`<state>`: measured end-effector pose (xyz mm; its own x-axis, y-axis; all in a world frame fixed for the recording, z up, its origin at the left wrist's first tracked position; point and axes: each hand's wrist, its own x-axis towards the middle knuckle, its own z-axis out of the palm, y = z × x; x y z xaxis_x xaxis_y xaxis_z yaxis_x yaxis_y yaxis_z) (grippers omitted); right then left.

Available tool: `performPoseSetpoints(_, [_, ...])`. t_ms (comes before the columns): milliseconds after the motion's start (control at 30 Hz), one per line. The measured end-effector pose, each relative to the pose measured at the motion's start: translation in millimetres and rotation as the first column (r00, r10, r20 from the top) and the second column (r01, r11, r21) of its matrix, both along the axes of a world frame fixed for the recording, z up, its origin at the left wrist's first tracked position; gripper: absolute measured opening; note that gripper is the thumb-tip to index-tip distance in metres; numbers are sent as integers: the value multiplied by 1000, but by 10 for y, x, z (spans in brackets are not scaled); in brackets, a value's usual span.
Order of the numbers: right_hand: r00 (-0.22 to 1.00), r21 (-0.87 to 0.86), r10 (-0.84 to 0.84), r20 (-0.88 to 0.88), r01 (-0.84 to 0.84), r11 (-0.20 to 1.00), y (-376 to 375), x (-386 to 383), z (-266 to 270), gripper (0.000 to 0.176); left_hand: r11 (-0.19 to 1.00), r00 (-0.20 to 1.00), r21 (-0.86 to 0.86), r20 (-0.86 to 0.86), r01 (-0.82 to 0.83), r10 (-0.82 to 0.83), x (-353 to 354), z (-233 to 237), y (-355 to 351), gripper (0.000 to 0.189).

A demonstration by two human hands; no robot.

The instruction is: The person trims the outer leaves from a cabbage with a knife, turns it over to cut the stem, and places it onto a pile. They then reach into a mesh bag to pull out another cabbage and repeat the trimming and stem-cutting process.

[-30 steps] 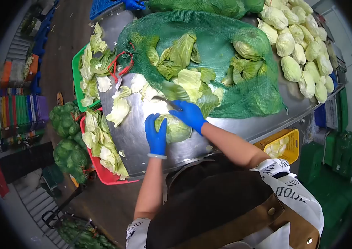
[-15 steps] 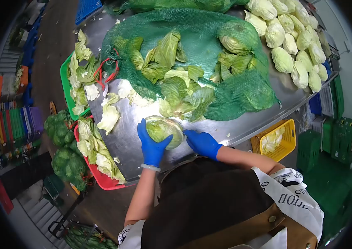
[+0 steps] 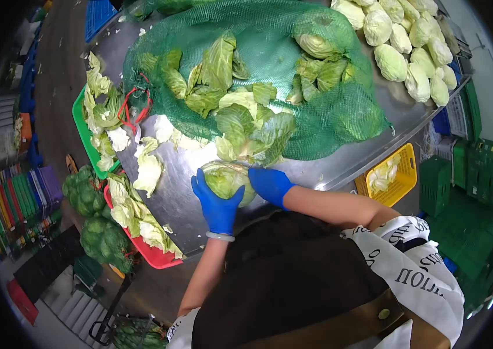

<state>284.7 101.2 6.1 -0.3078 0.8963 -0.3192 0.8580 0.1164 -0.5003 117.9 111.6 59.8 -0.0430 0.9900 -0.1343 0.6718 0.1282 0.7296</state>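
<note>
We hold a round green cabbage (image 3: 228, 179) with both hands, a little left of the middle of the frame. It sits on the shiny metal table (image 3: 179, 200), close to the near edge. Our left hand (image 3: 217, 206) in a blue glove wraps around the cabbage from below and from the left, with the fingers bent up along its side. Our right hand (image 3: 270, 185), also in a blue glove, presses flat on the right side of the cabbage. Just above the cabbage lies a big green net bag (image 3: 293, 35), spread out over the table. Loose green leaves (image 3: 240, 116) lie on the net, right next to our hands. In the upper right of the frame we see a heap of pale peeled cabbages (image 3: 409, 52). At the left edge of the table a red crate (image 3: 153, 256) and a green crate (image 3: 79, 125) are full of torn leaves. A yellow crate (image 3: 401, 160) sits under the table on the right.
</note>
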Motion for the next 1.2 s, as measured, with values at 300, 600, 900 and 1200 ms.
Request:
performPoseSetpoints(300, [990,-148,-110,88,122,981,-138,30,388,9,980,979,-103,132,171,-157,-55,-101,157,104])
performPoseSetpoints(600, [983,-1,-122,138,124,992,-273,205,-161,14,980,986,-128,91,150,-138,88,-247,446,101])
performPoseSetpoints(900, [991,25,-121,61,119,993,-522,439,-553,19,984,981,-34,-78,177,-179,349,28,-1,106])
performPoseSetpoints(1200, [927,-397,-307,-216,204,895,-496,186,-296,38,771,506,-296,614,-564,606,-348,-659,-361,82])
